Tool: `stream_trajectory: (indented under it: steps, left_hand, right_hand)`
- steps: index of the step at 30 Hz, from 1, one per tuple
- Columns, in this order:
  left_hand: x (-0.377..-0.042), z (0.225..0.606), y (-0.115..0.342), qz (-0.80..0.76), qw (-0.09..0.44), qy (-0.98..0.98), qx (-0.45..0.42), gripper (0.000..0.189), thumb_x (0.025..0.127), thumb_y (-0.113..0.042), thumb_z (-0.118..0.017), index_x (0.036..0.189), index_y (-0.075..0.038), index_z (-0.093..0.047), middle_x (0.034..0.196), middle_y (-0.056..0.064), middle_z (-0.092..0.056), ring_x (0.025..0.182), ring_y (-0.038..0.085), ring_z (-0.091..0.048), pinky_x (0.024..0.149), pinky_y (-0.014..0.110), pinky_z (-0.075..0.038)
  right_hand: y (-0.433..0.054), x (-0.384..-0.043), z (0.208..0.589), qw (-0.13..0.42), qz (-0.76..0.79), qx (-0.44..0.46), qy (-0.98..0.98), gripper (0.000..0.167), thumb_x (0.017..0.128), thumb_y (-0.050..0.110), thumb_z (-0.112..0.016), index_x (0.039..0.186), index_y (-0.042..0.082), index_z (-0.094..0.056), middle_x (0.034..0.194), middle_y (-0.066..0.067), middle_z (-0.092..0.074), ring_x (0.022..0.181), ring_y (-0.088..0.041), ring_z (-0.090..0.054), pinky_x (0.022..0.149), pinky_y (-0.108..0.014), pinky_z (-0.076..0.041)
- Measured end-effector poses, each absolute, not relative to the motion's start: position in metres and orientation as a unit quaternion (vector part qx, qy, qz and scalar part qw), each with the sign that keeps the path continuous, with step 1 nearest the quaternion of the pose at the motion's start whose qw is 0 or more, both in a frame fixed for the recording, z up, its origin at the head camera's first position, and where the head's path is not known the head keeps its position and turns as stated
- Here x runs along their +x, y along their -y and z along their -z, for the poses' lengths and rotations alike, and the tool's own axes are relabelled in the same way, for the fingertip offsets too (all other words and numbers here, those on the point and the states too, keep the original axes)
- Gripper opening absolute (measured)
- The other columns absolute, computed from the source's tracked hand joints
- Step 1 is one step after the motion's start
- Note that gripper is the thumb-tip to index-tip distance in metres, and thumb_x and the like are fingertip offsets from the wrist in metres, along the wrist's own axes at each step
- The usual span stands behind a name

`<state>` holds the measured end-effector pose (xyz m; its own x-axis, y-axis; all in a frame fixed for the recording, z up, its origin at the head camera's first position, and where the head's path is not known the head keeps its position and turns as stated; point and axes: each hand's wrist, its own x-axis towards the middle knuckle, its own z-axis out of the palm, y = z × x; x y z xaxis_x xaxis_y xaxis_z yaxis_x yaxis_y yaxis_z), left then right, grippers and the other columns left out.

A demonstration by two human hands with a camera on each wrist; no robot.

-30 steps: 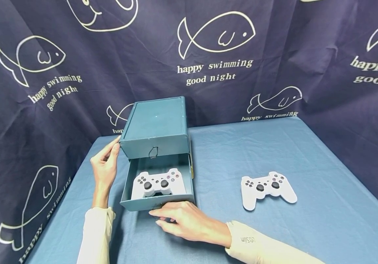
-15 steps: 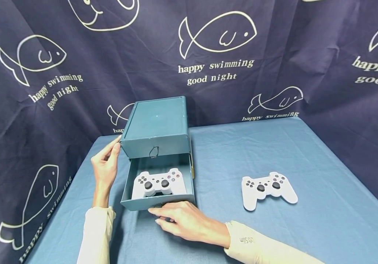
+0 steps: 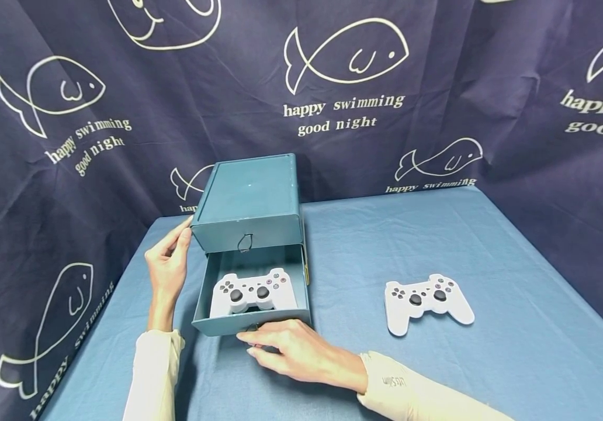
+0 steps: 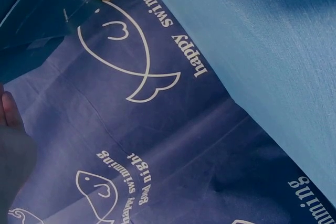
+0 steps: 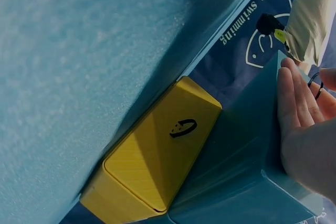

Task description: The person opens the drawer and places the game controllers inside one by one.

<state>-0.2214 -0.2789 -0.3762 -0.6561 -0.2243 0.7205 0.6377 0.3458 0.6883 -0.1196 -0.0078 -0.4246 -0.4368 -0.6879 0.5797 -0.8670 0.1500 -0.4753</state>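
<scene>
A small teal drawer cabinet (image 3: 251,190) stands on the cloth, its upper drawer closed and the teal drawer (image 3: 304,286) below pulled out. Inside that drawer lies a white game controller (image 3: 251,292). My left hand (image 3: 169,266) rests its fingertips against the cabinet's left front corner; only part of it shows in the left wrist view. My right hand (image 3: 293,351) is at the open drawer's front. In the right wrist view several fingers (image 5: 302,95) lie along that front, and thumb and forefinger hold the black loop pull (image 5: 311,78).
A second white controller (image 3: 428,304) lies on the blue cloth (image 3: 364,245) to the right. Under the open drawer, a yellow drawer (image 5: 157,156) with its own dark loop shows closed. A dark blue curtain (image 3: 438,76) with fish prints hangs behind and along both sides.
My right hand has risen very slightly at the drawer front. The drawer, both controllers and my left hand stay as they were.
</scene>
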Motion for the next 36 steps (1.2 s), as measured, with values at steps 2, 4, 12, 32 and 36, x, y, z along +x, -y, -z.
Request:
stream_trajectory:
  steps: [2,4,12,32,36]
  left_hand:
    - [-0.221,0.376,0.279,0.555,0.388,0.722,-0.142,0.028,0.1,0.004,-0.065,0.126,0.002,-0.073,0.119,0.014,-0.073,0.102,0.005,-0.07,0.088,0.02,-0.05]
    - [-0.221,0.376,0.279,0.555,0.387,0.723,-0.141,0.028,0.1,0.003,-0.065,0.126,0.001,-0.073,0.12,0.014,-0.073,0.103,0.005,-0.07,0.089,0.02,-0.05]
    - [-0.221,0.375,0.28,0.554,0.386,0.725,-0.136,0.028,0.1,0.002,-0.065,0.126,-0.002,-0.074,0.12,0.013,-0.073,0.103,0.005,-0.07,0.089,0.02,-0.05]
    - [-0.22,0.375,0.278,0.552,0.392,0.722,-0.142,0.029,0.1,0.007,-0.062,0.126,0.002,-0.072,0.119,0.014,-0.073,0.102,0.004,-0.07,0.089,0.019,-0.049]
    - [-0.22,0.376,0.279,0.551,0.39,0.724,-0.14,0.029,0.1,0.006,-0.063,0.126,0.002,-0.073,0.12,0.015,-0.073,0.102,0.004,-0.07,0.089,0.019,-0.049]
  right_hand:
    - [0.008,-0.12,0.424,0.111,-0.397,0.518,0.749,0.03,0.099,0.01,-0.068,0.129,0.008,-0.073,0.107,0.0,-0.075,0.08,-0.004,-0.06,0.078,-0.01,-0.045]
    - [0.007,-0.12,0.424,0.109,-0.399,0.518,0.749,0.03,0.1,0.01,-0.068,0.129,0.008,-0.073,0.105,0.001,-0.074,0.08,-0.006,-0.061,0.077,-0.01,-0.044]
    - [0.008,-0.122,0.425,0.134,-0.404,0.524,0.737,0.028,0.099,0.01,-0.07,0.126,0.007,-0.075,0.102,-0.001,-0.075,0.08,-0.003,-0.06,0.076,-0.009,-0.045]
    - [0.009,-0.13,0.422,0.114,-0.411,0.516,0.743,0.027,0.097,0.009,-0.07,0.124,0.006,-0.075,0.104,0.0,-0.076,0.085,-0.01,-0.066,0.079,-0.012,-0.047]
    - [0.009,-0.131,0.422,0.113,-0.414,0.511,0.745,0.028,0.097,0.01,-0.071,0.124,0.007,-0.076,0.102,0.002,-0.075,0.086,-0.007,-0.066,0.079,-0.012,-0.048]
